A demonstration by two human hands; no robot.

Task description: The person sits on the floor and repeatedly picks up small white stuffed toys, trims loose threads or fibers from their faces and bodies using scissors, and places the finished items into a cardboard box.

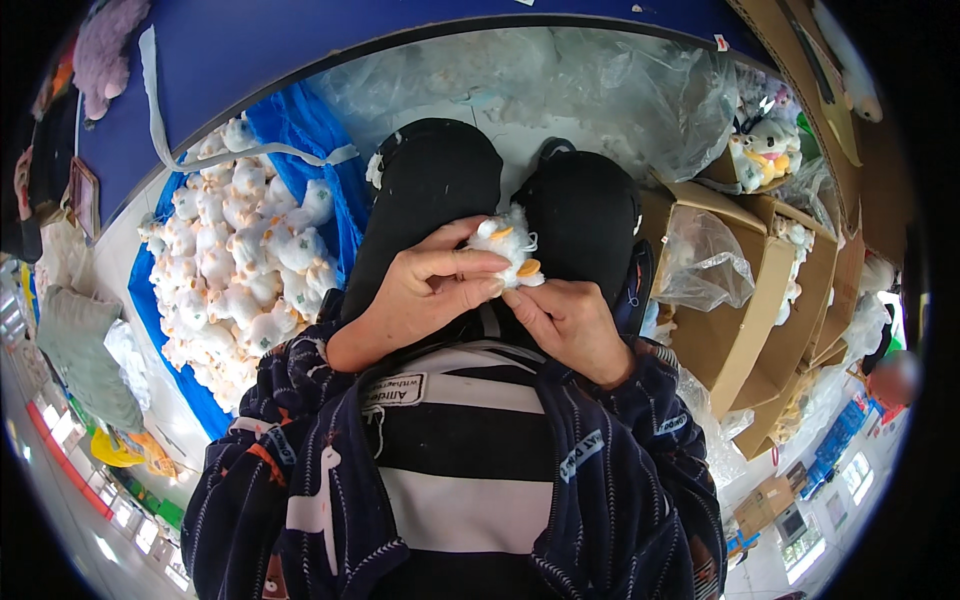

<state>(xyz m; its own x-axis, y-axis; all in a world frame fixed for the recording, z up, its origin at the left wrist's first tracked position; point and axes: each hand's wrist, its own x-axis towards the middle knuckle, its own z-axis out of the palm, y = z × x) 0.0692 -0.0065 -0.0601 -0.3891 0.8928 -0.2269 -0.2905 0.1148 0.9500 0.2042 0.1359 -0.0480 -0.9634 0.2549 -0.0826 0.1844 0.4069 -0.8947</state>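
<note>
**Two hands on one small plush duck, pile of plush at left**

One small white plush toy [507, 249] with orange beak and orange foot sits between both hands, above the person's lap, in front of two black-clad knees [437, 175]. Left hand [425, 290] is closed around it: thumb and fingers pinch the toy's left side. Right hand [570, 322] is curled below and right of the toy, fingertips touching its underside near the orange foot; whether it truly grips cannot be told.

Left of the knees: one big heap of white plush toys [240, 255], too many to count, dozens at least, lying on one blue plastic sheet [300, 130]. One white strap [160, 120] curves over the heap's upper edge.

Right side: at least three open brown cardboard boxes [740, 320], lined with clear plastic bags [700, 265]. One box at upper right holds several white plush toys with yellow parts [762, 145], about three visible. Clear plastic sheet [600, 80] crumpled behind the knees.

Person wears one dark patterned jacket [300, 470] over a black-and-white striped top [470, 440].
</note>
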